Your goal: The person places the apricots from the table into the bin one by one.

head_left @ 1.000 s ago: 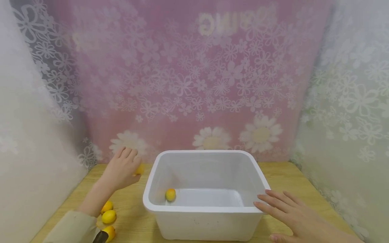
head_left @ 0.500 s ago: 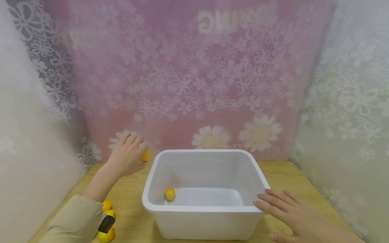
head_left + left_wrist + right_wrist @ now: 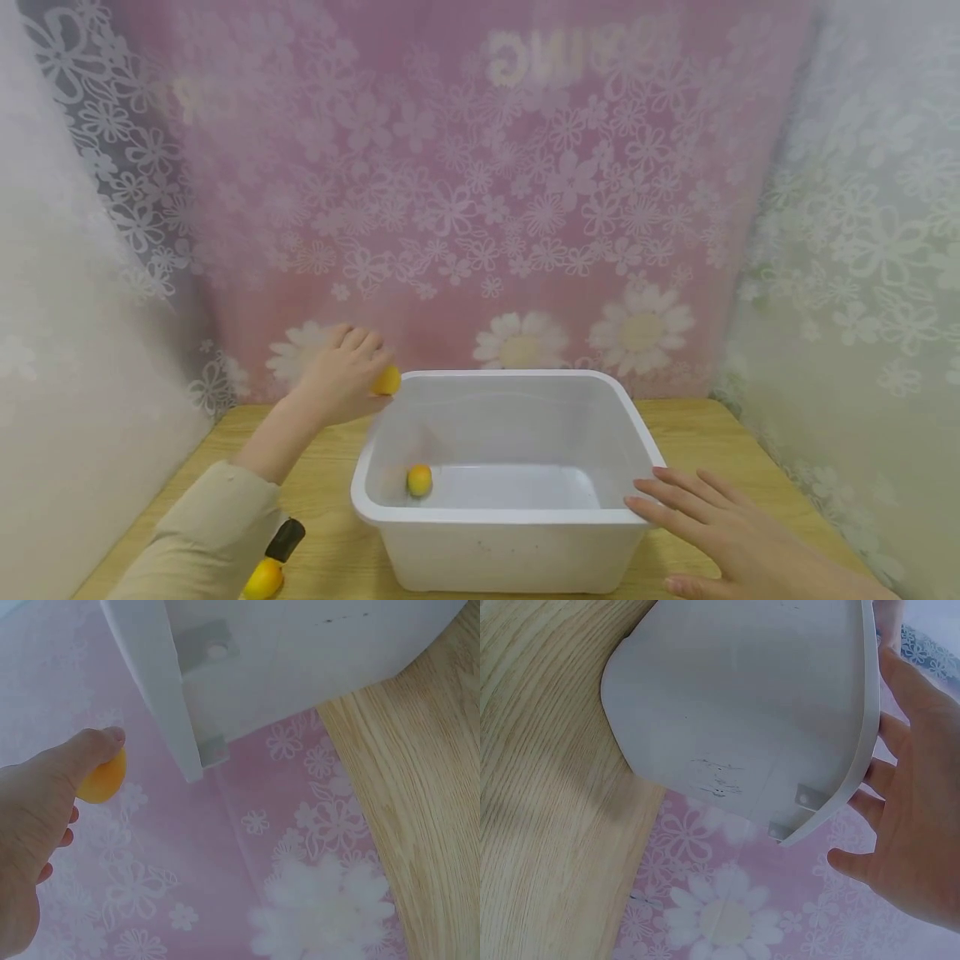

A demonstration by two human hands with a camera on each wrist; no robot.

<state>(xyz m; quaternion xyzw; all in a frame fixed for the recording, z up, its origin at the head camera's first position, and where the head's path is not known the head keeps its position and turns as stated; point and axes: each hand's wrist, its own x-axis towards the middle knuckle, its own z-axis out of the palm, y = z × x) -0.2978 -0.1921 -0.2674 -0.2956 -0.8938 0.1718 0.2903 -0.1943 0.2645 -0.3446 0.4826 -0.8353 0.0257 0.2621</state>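
Observation:
My left hand (image 3: 341, 375) grips a small, smooth yellow-orange fruit (image 3: 387, 381) near the back left corner of a white plastic tub (image 3: 517, 517). In the left wrist view, the thumb lies along the top of this fruit (image 3: 103, 780), and the tub's outer wall (image 3: 300, 667) is to its right. Inside the tub, a yellow-orange fruit with a greenish side (image 3: 420, 481) lies at the left of the floor. My right hand (image 3: 720, 533) is spread with straight fingers at the tub's front right corner, its fingertips right at the rim (image 3: 870, 705).
Another yellow-orange fruit (image 3: 264, 578) lies on the wooden table (image 3: 322, 533) at the front left, partly behind the left sleeve (image 3: 213, 525). A black device (image 3: 285, 540) sits at that wrist. Flower-patterned sheeting (image 3: 480, 208) encloses the back and both sides.
My left hand has moved right and slightly up with the fruit, reaching the tub's back left corner. Its sleeve now covers fruits seen earlier at the left. The right hand stays put.

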